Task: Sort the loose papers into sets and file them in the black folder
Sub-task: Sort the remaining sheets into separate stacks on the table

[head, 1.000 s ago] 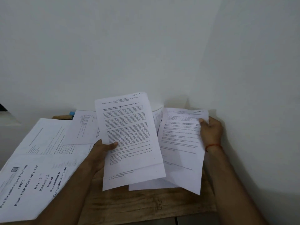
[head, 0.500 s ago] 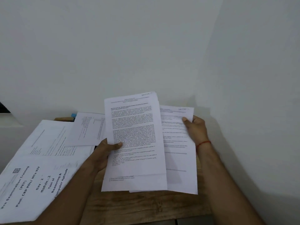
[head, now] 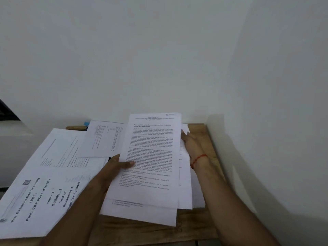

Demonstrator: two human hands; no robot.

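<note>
My left hand (head: 115, 167) pinches the sheets (head: 150, 157) above the tabletop (head: 142, 231), thumb on top. My right hand (head: 192, 146) is at their right edge; its grip I cannot tell. The sheets are not squared, so one may slide out into the loose papers (head: 53, 157) at left.

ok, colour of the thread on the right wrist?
Red; the thread shows best in the head view.

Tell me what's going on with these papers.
A person is holding a stack of printed sheets over a wooden table. The left hand grips the stack's left edge, thumb on top; the right hand is at its right edge, grip unclear. More papers, including a Pre Examination Training cover sheet, lie spread to the left.
</note>
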